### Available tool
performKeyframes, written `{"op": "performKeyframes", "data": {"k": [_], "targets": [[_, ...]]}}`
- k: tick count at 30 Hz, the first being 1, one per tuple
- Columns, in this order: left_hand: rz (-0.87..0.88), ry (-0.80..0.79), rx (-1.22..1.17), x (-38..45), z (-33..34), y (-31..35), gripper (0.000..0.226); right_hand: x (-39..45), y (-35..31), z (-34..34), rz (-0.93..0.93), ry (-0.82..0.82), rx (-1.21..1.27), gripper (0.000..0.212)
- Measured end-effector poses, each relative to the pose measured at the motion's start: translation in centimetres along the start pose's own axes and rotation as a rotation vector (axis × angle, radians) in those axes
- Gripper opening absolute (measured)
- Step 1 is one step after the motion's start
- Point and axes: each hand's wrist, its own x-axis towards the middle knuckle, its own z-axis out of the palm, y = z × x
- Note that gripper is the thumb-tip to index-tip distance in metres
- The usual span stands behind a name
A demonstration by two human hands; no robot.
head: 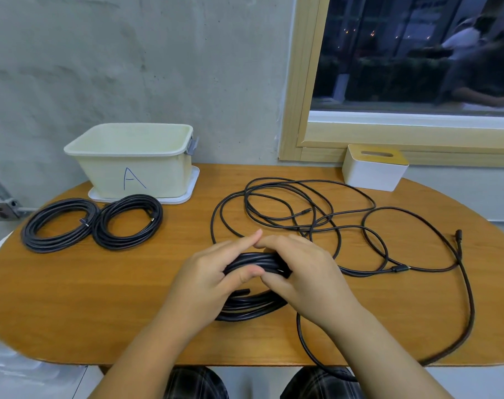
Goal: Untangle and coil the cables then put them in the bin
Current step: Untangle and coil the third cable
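A partly wound black cable coil (252, 305) sits at the table's front centre. My left hand (213, 279) and my right hand (299, 272) both grip its upper bundle of strands, thumbs underneath. Loose tangled black cable (302, 214) spreads over the right half of the table, and one strand runs past the front edge. Two finished black coils (62, 224) (128, 221) lie side by side at the left. Behind them stands the cream bin (132, 156) marked "A", empty as far as I can see, on a white lid.
A white tissue box with a wooden top (374, 167) stands at the back right under the window frame. The oval wooden table (86, 298) meets a concrete wall. A metal outlet box (1, 208) is on the wall at left. My knees show below the front edge.
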Motion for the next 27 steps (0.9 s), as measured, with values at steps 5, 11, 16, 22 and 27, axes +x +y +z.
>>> {"op": "performKeyframes", "data": {"k": [5,11,16,22,27], "targets": [[0.023,0.064,0.013,-0.1,0.4,-0.4,0.05,0.5,-0.2,-0.3,-0.026,0.049,-0.088,0.024],[0.03,0.197,-0.092,0.1,-0.8,0.9,0.045,0.0,0.9,-0.5,0.126,0.077,0.149,0.025],[-0.052,0.307,-0.236,-0.2,-1.2,0.2,0.041,-0.4,0.4,-0.7,0.126,0.024,0.394,0.038],[-0.121,0.313,-0.358,-0.3,-0.8,-0.4,0.042,-0.7,-0.2,0.0,0.094,-0.001,0.409,0.041],[-0.176,0.136,-0.369,-0.6,-1.2,-1.1,0.046,-0.2,-0.4,-0.2,0.138,-0.087,0.24,0.049]]}}
